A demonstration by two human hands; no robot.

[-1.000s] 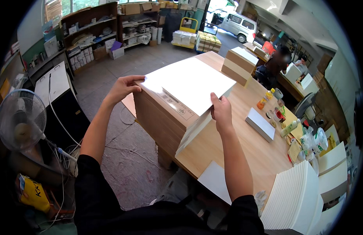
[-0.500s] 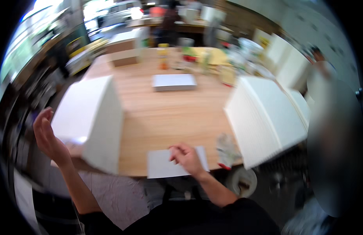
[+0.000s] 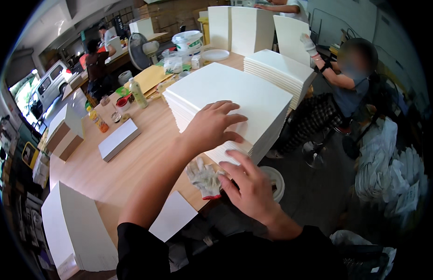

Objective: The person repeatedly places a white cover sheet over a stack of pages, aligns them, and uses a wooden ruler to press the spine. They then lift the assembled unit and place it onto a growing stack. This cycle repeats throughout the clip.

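Our hands have swung from the single sheet to the tall stack of white square boards (image 3: 230,100) at the desk's right edge. Left hand (image 3: 211,126) lies spread flat on top; right hand (image 3: 249,186), fingers spread, seemingly pinches the corner. Uneven lifting could topple boards.

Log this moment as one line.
left hand flat on top of white sheet stack | right hand at stack's near edge | work glove on wooden table

Premises: a workshop for assembling paper or card goods. Evidence: tall stacks of white sheets (image 3: 235,100) on a long wooden worktable (image 3: 127,163), glue bottles (image 3: 137,93), a white bucket (image 3: 188,42), work gloves (image 3: 204,177), and seated co-workers (image 3: 347,88).
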